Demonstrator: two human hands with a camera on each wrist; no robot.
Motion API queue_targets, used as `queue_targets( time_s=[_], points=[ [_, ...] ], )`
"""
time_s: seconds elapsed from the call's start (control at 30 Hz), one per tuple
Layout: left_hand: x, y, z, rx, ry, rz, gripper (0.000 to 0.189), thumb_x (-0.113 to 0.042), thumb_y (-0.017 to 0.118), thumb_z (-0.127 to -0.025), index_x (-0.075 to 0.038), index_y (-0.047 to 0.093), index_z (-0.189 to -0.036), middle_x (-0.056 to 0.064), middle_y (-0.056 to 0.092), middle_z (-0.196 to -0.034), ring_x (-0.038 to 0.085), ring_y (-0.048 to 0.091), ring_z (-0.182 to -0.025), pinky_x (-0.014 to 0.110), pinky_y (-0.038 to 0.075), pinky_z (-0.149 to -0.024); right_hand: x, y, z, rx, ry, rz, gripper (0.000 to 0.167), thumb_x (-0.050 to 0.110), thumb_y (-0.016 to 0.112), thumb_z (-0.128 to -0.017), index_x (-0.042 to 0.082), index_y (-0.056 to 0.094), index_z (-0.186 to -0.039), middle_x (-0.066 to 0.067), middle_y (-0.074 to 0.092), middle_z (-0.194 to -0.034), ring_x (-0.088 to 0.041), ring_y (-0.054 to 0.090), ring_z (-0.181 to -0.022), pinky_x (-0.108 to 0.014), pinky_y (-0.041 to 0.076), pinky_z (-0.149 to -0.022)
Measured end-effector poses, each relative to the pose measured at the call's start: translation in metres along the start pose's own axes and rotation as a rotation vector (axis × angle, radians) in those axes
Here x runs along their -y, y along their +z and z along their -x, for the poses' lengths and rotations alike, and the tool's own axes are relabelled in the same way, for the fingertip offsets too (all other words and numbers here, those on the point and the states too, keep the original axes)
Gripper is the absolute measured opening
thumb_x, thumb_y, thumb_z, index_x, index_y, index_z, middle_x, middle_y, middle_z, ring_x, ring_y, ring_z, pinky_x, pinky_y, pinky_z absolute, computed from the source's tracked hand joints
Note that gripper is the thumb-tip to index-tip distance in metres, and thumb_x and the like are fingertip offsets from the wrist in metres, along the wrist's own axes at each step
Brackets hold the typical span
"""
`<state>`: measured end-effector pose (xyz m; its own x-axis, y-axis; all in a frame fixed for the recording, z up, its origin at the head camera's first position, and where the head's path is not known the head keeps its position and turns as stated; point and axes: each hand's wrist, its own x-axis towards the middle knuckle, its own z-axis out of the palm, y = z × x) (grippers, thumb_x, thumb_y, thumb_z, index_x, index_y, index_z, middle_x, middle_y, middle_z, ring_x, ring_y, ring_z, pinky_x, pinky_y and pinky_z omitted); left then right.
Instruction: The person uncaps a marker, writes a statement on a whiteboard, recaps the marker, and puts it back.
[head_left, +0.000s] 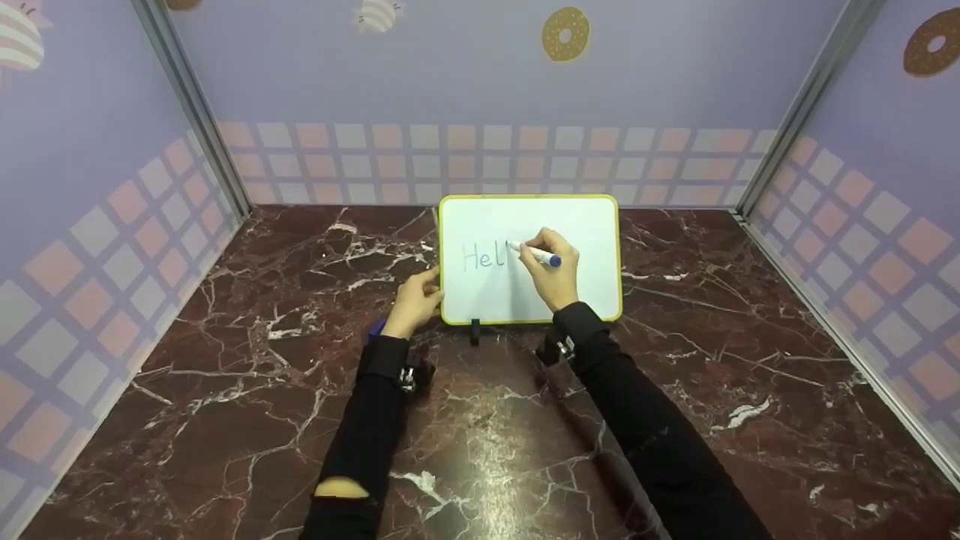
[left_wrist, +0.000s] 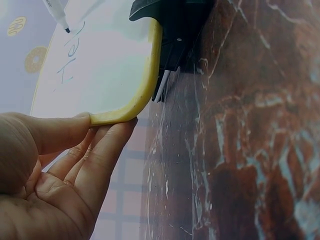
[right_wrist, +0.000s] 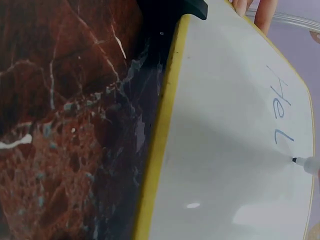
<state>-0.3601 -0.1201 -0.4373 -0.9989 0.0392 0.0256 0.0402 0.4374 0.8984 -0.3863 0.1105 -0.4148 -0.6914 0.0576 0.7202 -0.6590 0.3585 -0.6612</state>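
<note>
A whiteboard (head_left: 589, 292) with a yellow frame stands propped on the table, "Hel" written on its left half in thin dark blue letters (head_left: 482, 256). My right hand (head_left: 559, 274) grips a white marker (head_left: 540, 256) with a blue end, its dark tip (right_wrist: 295, 160) right at the board's surface just after the "l". At the board's left edge, my left hand (head_left: 415, 301) pinches the yellow frame (left_wrist: 112, 118), thumb on the front side and fingers behind. In the right wrist view, only fingers (right_wrist: 265, 14) of the left hand show at the frame.
A black stand foot (head_left: 475, 332) juts out under the board's lower edge. Beside my left wrist, a small blue object (head_left: 377, 328) lies partly hidden. The dark red marbled table (head_left: 247, 420) is enclosed by patterned walls (head_left: 480, 82) at the back and both sides.
</note>
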Motion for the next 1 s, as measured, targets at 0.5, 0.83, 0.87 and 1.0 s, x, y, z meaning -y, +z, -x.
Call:
queue_targets(
  time_s=[0.5, 0.83, 0.87, 1.0],
  points=[
    [0.000, 0.000, 0.000, 0.020, -0.005, 0.011, 0.055, 0.000, 0.053, -0.100, -0.008, 0.038, -0.152, 0.027, 0.062, -0.127, 0.036, 0.064, -0.116, 0.042, 0.059, -0.093, 0.017, -0.013, 0.015, 0.028, -0.015, 0.013, 0.021, -0.016, 0.063, -0.084, -0.013, 0.049, -0.067, -0.025, 0.065, -0.075, -0.036, 0.068, -0.065, -0.013, 0.053, -0.061],
    [0.002, 0.001, -0.002, 0.009, 0.016, 0.012, 0.055, 0.003, 0.052, -0.099, -0.005, 0.038, -0.152, 0.029, 0.064, -0.120, 0.038, 0.065, -0.111, 0.040, 0.060, -0.091, 0.009, -0.027, 0.008, -0.032, 0.018, 0.007, 0.017, -0.007, 0.062, -0.085, -0.006, 0.055, -0.071, -0.018, 0.067, -0.078, -0.013, 0.069, -0.066, -0.016, 0.055, -0.061],
    [0.001, 0.001, -0.002, 0.009, 0.017, 0.009, 0.055, 0.003, 0.052, -0.099, -0.005, 0.038, -0.152, 0.029, 0.064, -0.120, 0.038, 0.065, -0.111, 0.040, 0.060, -0.091, 0.002, -0.026, 0.007, -0.030, 0.022, 0.006, 0.017, -0.006, 0.063, -0.086, -0.005, 0.055, -0.070, -0.018, 0.067, -0.078, -0.015, 0.069, -0.067, -0.017, 0.055, -0.061],
    [0.001, 0.001, -0.001, 0.004, 0.020, -0.001, 0.055, 0.002, 0.053, -0.099, -0.004, 0.038, -0.151, 0.029, 0.064, -0.119, 0.038, 0.066, -0.110, 0.040, 0.060, -0.090, -0.008, -0.021, 0.007, -0.027, 0.028, 0.009, 0.019, -0.006, 0.066, -0.086, -0.004, 0.056, -0.070, -0.018, 0.066, -0.079, -0.026, 0.071, -0.071, -0.017, 0.056, -0.063]
  ],
)
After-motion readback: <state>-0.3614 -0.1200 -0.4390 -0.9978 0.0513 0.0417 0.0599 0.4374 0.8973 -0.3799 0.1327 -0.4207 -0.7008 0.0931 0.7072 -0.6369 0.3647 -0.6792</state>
